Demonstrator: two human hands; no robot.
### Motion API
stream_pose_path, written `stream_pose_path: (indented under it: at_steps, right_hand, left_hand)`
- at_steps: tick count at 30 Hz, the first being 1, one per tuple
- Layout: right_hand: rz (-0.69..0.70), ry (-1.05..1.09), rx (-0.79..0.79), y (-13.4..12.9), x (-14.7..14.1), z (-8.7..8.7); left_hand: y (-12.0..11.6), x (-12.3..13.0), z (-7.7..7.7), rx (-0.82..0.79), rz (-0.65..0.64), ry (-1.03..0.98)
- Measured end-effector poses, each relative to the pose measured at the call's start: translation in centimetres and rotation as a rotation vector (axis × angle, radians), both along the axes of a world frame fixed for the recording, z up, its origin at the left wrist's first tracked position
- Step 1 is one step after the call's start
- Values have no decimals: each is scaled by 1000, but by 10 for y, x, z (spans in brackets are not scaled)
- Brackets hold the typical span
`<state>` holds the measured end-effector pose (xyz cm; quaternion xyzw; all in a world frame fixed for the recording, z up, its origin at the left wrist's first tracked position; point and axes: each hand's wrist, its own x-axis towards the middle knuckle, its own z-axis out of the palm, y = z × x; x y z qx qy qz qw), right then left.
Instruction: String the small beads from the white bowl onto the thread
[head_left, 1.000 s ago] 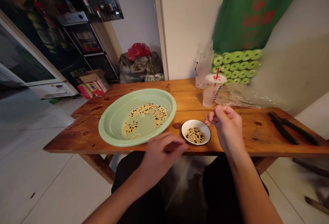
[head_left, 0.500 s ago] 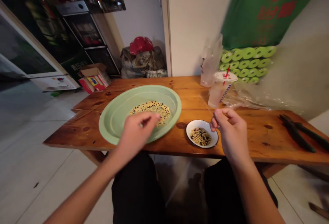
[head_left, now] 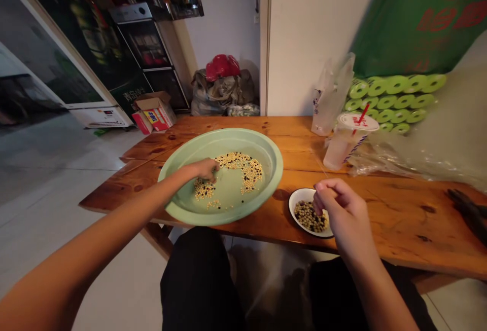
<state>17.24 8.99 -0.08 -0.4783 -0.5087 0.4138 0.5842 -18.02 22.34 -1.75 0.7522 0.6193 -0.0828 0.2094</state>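
Sitting in black trousers [head_left: 200, 285] at the near edge of a wooden table [head_left: 403, 224], the person has both bare hands over the tabletop. Right hand [head_left: 340, 214]: fingers bunched, thumb and forefinger pressed together just above a small white bowl [head_left: 292, 210], near the table edge. Whether a bean sits between the fingertips cannot be told (the hand blocks the view). The bowl holds a mound of pale yellow beans and black beans [head_left: 310, 217].

Left hand [head_left: 205, 170]: reaching over the rim of a wide pale-green basin [head_left: 243, 138], fingers curled downward, tips hidden, touching or just above the beans. Whether they pinch anything cannot be told. The basin lies left of the bowl, just apart from it, and holds a loose arc of mixed pale yellow and black beans [head_left: 243, 171] spread across its floor.

Farther right on the table: a lidded plastic cup [head_left: 344, 143] with a red straw, upright, and a crumpled clear plastic sheet [head_left: 414, 163]. A dark hand tool [head_left: 470, 214] is cut off at the right edge. Beyond the table: a green bag [head_left: 418, 22] hangs above lime-green rolls [head_left: 391, 100]. At far left, a cardboard box [head_left: 154, 114] stands on the floor.
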Motion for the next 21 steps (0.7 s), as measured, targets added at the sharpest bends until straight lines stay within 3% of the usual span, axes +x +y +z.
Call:
stream_pose_path:
  at_steps: [8, 21]
  right_hand:
    - [-1, -15, -11, -2, 3, 0]
    - [22, -86, -46, -1, -6, -8]
  left_hand:
    - [10, -16, -18, -135, 96, 46]
    - [14, -13, -14, -135, 69, 33]
